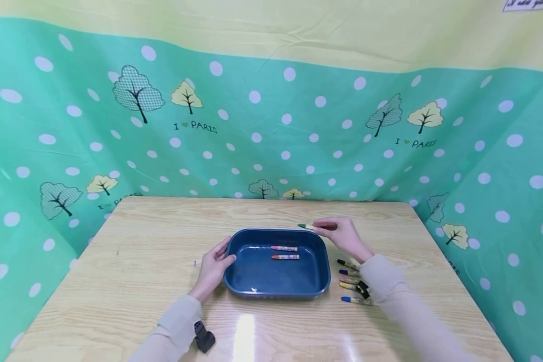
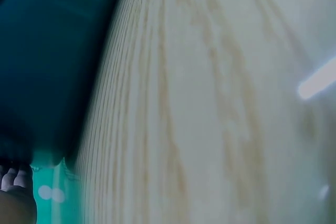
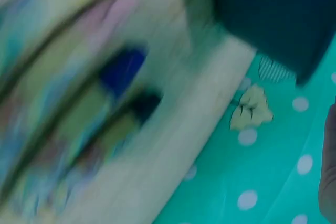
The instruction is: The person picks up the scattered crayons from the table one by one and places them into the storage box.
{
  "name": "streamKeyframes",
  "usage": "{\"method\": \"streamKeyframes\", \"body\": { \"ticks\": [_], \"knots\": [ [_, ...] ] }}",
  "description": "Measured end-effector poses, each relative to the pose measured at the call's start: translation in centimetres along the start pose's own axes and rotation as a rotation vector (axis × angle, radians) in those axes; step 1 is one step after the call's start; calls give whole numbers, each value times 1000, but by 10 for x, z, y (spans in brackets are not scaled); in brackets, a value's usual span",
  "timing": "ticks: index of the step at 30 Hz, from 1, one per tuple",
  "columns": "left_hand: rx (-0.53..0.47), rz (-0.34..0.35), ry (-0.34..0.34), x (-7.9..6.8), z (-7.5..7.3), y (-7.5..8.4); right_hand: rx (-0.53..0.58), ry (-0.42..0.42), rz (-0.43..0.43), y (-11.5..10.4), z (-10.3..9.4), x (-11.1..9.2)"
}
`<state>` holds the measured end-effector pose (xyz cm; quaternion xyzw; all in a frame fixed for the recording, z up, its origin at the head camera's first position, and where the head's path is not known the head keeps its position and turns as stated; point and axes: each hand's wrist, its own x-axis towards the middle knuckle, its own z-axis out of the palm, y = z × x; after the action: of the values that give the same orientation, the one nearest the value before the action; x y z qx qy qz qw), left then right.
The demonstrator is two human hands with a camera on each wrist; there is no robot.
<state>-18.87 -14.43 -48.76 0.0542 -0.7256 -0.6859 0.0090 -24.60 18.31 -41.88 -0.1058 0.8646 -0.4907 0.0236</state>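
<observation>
A dark blue plastic tub (image 1: pixel 276 291) stands on the table, with a pink crayon (image 1: pixel 284 248) and an orange-red crayon (image 1: pixel 285 257) lying inside it. My left hand (image 1: pixel 213 266) holds the tub's left wall, thumb over the rim. Above the tub's far right corner, my right hand (image 1: pixel 341 235) pinches a green crayon (image 1: pixel 305 227) by one end, its green tip pointing left. To the right of the tub lie several crayons in a column: a black one (image 1: pixel 347 264), a dark blue one (image 1: pixel 349 273), a yellow one (image 1: pixel 347 285) and a blue one (image 1: pixel 356 300) among them.
The wooden table (image 1: pixel 154 261) ends at a green dotted curtain (image 1: pixel 262 130) behind and at both sides. Dark wrist cameras sit on the left (image 1: pixel 203 337) and right sleeves. A tiny pale object (image 1: pixel 195 263) lies left of my left hand.
</observation>
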Motion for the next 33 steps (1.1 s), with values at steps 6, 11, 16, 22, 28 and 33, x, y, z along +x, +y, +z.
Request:
{"method": "streamKeyframes", "body": {
  "ticks": [6,11,16,22,28,33],
  "knots": [
    [7,-7,-12,2,2,4,-6,-41,-9,-9,28,8],
    [18,-4,-9,6,5,6,-4,-49,-5,-11,46,14],
    [23,-3,-4,5,5,4,8,-77,30,-4,63,15],
    [11,-2,0,0,2,1,11,-67,60,4,75,12],
    [2,17,11,-2,0,2,-67,-100,58,3,79,11],
    [10,23,1,-3,0,1,-95,-95,65,2,80,11]
  ]
}}
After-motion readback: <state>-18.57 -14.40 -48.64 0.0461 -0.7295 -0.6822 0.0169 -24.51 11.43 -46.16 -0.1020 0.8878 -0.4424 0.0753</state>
